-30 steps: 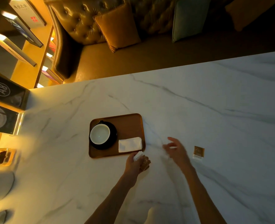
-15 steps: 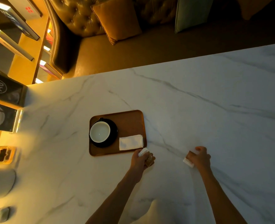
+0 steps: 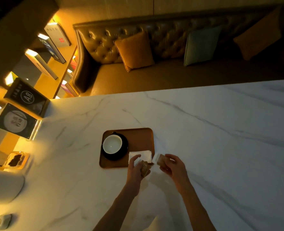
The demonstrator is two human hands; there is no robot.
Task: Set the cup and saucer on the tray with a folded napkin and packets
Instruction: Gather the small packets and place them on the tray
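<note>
Our left hand (image 3: 134, 167) has its fingers (image 3: 135, 158) curled around a small brown packet (image 3: 145, 167), pinched near one end, with something white showing just above the thumb. Our right hand (image 3: 173, 165) grips a second packet (image 3: 160, 159) between thumb and fingertips, its white end pointing toward the tray. Both hands hover at the near right corner of the tray (image 3: 138, 135), the two packets close together but, as far as we can tell, not touching.

We judge these packets to be very light, thin and flexible, probably paper or foil with loose contents that shift when tilted. They will crumple under a hard squeeze, so a gentle pinch at the flat sealed edge seems the best hold, laying them down flat, not dropping them.

Just beyond our fingers lies the folded napkin (image 3: 142, 155), white, soft and squarish, at the tray's near right corner; our left hand partly covers it. It would slide or unfold easily if brushed. To its left stands the cup (image 3: 112, 144), white inside and round, sitting on a dark glossy saucer (image 3: 123, 151) that fills the tray's left side. Both look ceramic: hard, smooth and breakable.

The tray is brown, rectangular with rounded corners and a low rim, and looks like wood. It rests on a white marble-patterned table (image 3: 204, 130), smooth with grey veins, well in from the far edge. Cup, saucer and napkin appear placed; the packets remain in hand.
</note>
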